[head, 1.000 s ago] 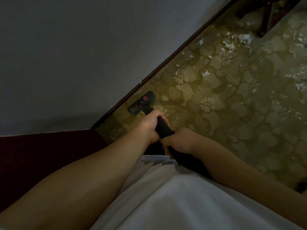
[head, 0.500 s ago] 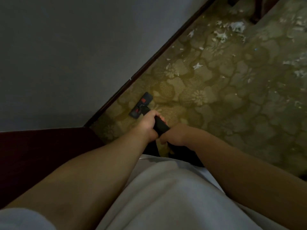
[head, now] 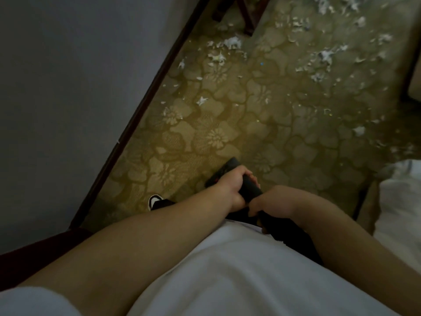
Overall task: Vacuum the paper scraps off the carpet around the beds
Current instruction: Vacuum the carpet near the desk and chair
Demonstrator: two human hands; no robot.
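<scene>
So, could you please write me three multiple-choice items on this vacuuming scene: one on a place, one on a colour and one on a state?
1. Where do most paper scraps lie relative to the vacuum head?
A. Beneath it
B. On the carpet well beyond it
C. Behind it, next to the person

2. What colour is the shoe on the carpet?
A. Black and white
B. Red
C. Yellow

3. How do the left hand and right hand treat the vacuum wand?
A. Only the left grips it
B. Neither touches it
C. Both grip it, the left farther forward

Answers: B, the white shreds cluster far up the carpet, past the head; A, the toe is white with dark edging; C, the fingers of both hands curl round the black wand.
</scene>
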